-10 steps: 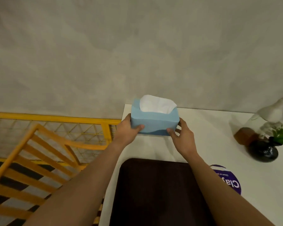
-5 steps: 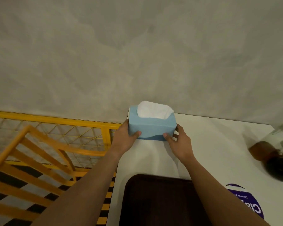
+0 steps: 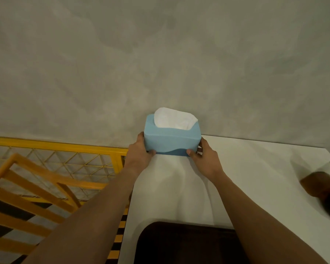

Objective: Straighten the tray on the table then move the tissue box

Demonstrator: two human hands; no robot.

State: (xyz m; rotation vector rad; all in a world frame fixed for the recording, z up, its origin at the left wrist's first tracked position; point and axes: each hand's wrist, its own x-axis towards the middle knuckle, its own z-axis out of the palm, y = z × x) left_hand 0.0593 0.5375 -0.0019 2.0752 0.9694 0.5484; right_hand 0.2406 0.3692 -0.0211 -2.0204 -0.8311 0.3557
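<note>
A light blue tissue box (image 3: 171, 140) with a white tissue sticking out of its top sits at the far left corner of the white table (image 3: 255, 178), close against the grey wall. My left hand (image 3: 139, 151) grips its left end and my right hand (image 3: 204, 159) grips its right end. A dark brown tray (image 3: 185, 244) lies on the table at the near edge, between my forearms; its near part is cut off by the frame.
A yellow metal railing with mesh (image 3: 55, 159) and yellow slats stands left of the table over a black-and-yellow striped floor. A blurred brown and dark object (image 3: 320, 187) sits at the table's right edge. The grey wall (image 3: 160, 63) backs the table.
Both hands have carried the tissue box farther away toward the wall and the table's back left corner. The tray has dropped lower in view and the purple sticker has left the frame.
</note>
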